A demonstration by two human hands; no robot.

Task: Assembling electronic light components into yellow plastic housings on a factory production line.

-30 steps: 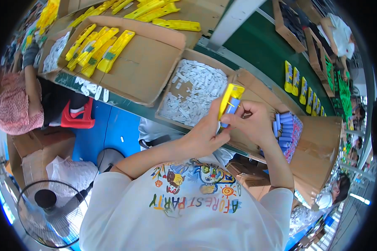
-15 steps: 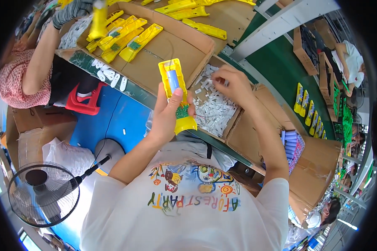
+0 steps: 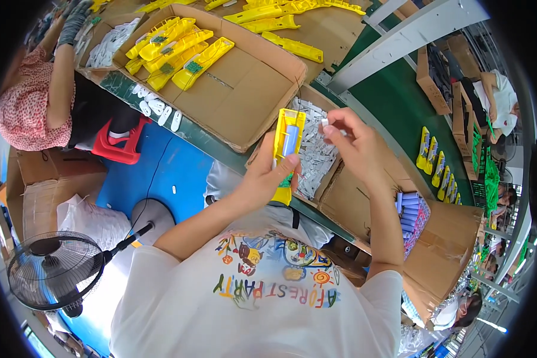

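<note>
My left hand [image 3: 264, 178] is closed around a yellow plastic housing half [image 3: 280, 138]. Inside that shell lie a lavender cylindrical battery [image 3: 290, 142] and, lower down and partly under my thumb, a green circuit board [image 3: 286, 181]. My right hand [image 3: 359, 147] pinches a small white plastic piece [image 3: 324, 122] between thumb and fingertips, just right of the housing and apart from it. Below both hands, many similar white plastic pieces [image 3: 316, 156] fill a cardboard box.
A shallow cardboard box [image 3: 244, 65] at the far left holds several yellow housings [image 3: 200, 64]. On the right are a box of lavender batteries [image 3: 409, 221] and a row of housings [image 3: 438, 169]. A fan [image 3: 56, 268] and a red stool [image 3: 120, 140] stand left, near a co-worker's arm [image 3: 61, 89].
My left hand has moved right with the housing, closer to my right hand. My right hand has risen from the white pieces with one in its fingertips. The co-worker's gloved hand has moved left.
</note>
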